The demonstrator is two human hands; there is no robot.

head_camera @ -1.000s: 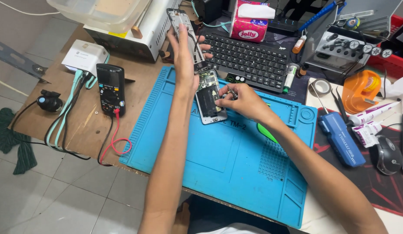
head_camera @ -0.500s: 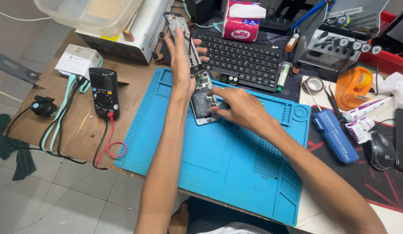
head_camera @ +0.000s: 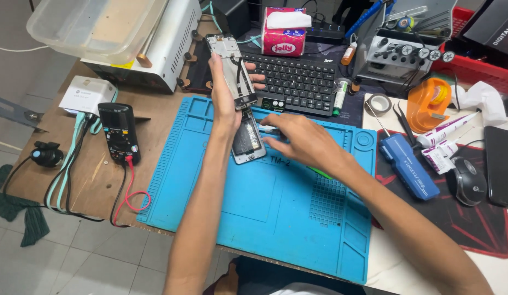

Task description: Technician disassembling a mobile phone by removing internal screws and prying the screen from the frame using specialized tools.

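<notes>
My left hand (head_camera: pixel 225 93) holds a bare phone frame (head_camera: pixel 232 68) tilted up above the far edge of the blue work mat (head_camera: pixel 275 213). Thin flex cables show on the frame's inner side. Just below it, an opened phone body (head_camera: pixel 248 143) lies flat on the mat. My right hand (head_camera: pixel 300 143) rests on the mat beside that body, fingers curled, fingertips touching its right edge near the top. Whether the fingers pinch a small part is hidden.
A black keyboard (head_camera: pixel 297 82) sits behind the mat, with a tissue box (head_camera: pixel 285 31) further back. A black multimeter (head_camera: pixel 119 133) with a red lead lies left. At right are a blue tool case (head_camera: pixel 409 172), tweezers (head_camera: pixel 404 123), an orange tape dispenser (head_camera: pixel 433 104), tubes (head_camera: pixel 445 131) and a mouse (head_camera: pixel 468 181).
My left hand has kept the phone frame raised and tilted it a little. My right hand stays at the opened phone's edge. The view has shifted slightly.
</notes>
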